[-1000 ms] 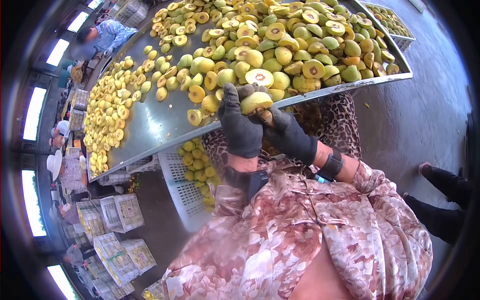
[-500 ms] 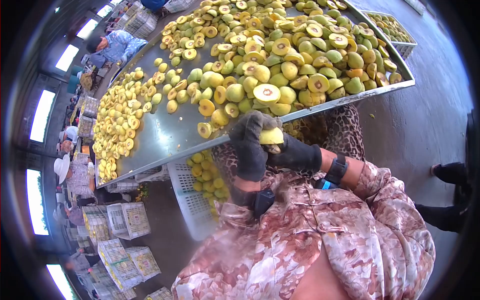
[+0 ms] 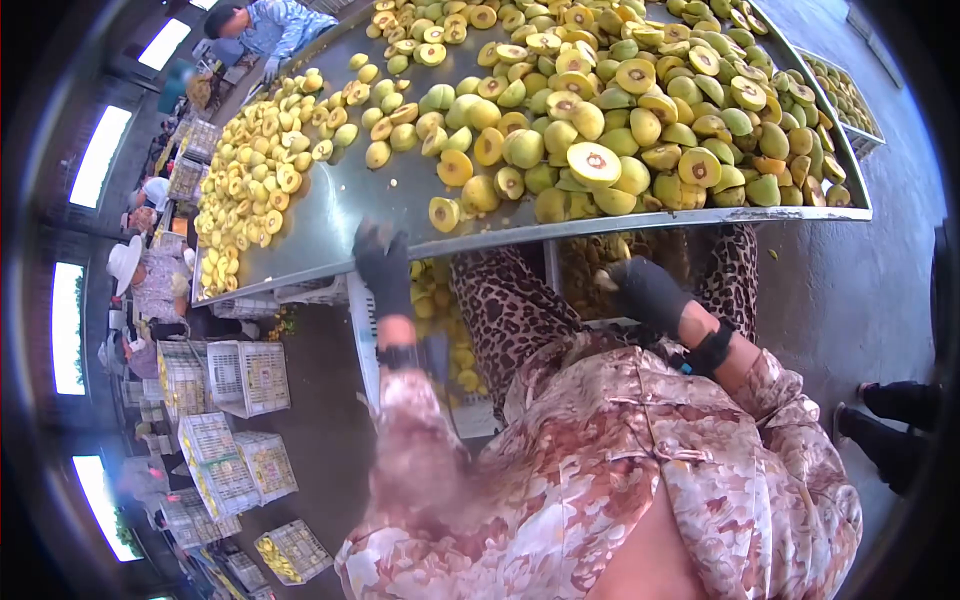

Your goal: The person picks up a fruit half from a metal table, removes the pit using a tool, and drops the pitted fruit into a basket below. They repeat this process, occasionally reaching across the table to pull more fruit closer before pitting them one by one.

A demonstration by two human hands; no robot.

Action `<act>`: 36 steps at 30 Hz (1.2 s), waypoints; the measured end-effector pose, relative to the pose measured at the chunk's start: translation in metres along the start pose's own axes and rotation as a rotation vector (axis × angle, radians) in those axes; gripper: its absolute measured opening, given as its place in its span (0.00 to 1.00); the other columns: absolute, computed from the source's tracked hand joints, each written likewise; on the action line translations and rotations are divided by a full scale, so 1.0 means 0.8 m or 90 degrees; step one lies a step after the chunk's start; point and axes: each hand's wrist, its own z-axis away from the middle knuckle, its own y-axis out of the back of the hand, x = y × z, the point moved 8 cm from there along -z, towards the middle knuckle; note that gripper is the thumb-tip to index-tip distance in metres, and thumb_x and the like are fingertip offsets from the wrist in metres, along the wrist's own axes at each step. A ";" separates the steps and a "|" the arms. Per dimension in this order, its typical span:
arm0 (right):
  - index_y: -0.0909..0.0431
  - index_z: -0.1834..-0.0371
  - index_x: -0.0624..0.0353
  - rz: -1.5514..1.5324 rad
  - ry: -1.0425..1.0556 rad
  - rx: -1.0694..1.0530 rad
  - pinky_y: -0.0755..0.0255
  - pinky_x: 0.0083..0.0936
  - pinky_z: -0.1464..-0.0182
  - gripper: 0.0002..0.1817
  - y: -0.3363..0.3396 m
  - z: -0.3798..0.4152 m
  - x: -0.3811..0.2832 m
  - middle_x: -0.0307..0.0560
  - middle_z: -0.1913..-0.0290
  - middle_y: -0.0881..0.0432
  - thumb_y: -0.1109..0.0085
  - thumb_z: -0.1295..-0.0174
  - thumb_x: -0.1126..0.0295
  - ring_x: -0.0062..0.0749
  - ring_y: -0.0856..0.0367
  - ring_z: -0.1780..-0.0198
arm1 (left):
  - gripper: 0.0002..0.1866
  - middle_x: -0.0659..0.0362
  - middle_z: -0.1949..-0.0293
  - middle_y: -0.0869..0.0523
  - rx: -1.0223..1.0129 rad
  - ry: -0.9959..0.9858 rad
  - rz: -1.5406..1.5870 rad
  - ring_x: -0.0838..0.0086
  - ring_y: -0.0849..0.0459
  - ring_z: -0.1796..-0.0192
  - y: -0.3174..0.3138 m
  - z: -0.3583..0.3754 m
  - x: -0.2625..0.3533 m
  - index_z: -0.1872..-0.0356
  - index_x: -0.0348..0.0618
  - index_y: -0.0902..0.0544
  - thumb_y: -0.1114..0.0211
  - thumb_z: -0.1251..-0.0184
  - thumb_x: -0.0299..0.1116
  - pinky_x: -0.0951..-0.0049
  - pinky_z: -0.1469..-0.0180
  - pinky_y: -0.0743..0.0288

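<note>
My left hand (image 3: 382, 265), in a black glove, is at the near rim of a metal tray table (image 3: 335, 215); motion smears its fingers, so what they hold cannot be told. My right hand (image 3: 648, 295), also in a black glove, is curled above my lap, with something small and pale showing at its fingertips. Heaped on the tray are yellow-green fruits, many of them halves; one large half (image 3: 594, 164) lies cut face up near the front rim. Below my left hand, a white crate (image 3: 365, 335) holds more yellow fruit.
Another crate of fruit (image 3: 845, 95) stands beyond the tray's right side. Across the tray's far left, a person in a blue patterned top (image 3: 285, 28) leans in. Stacked white crates (image 3: 248, 378) and other people line the left. Dark-clad legs (image 3: 885, 430) stand at right.
My hands were together around a pale yellow fruit half; now they are apart. The left moved left to the tray rim, the right moved right, and that half no longer shows between them.
</note>
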 end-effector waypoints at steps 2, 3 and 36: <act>0.18 0.65 0.56 -0.119 0.056 0.019 0.23 0.44 0.60 0.07 0.003 -0.029 -0.020 0.58 0.65 0.14 0.39 0.35 0.65 0.56 0.14 0.61 | 0.24 0.43 0.49 0.13 -0.063 -0.100 -0.005 0.48 0.16 0.45 -0.053 -0.036 0.053 0.49 0.38 0.15 0.21 0.47 0.38 0.54 0.38 0.24; 0.18 0.64 0.56 -0.149 0.054 0.042 0.23 0.44 0.61 0.07 0.004 -0.031 -0.023 0.58 0.66 0.15 0.39 0.35 0.65 0.57 0.15 0.62 | 0.26 0.45 0.49 0.13 -0.219 -0.010 -0.032 0.51 0.15 0.46 -0.092 -0.036 0.048 0.47 0.38 0.16 0.21 0.46 0.38 0.56 0.41 0.22; 0.18 0.54 0.61 -0.409 -0.021 0.260 0.24 0.39 0.58 0.13 0.080 -0.042 -0.068 0.63 0.62 0.15 0.42 0.27 0.62 0.56 0.17 0.63 | 0.22 0.46 0.35 0.20 -0.175 -0.021 0.625 0.59 0.19 0.35 -0.049 0.041 0.359 0.32 0.33 0.28 0.40 0.26 0.20 0.60 0.30 0.27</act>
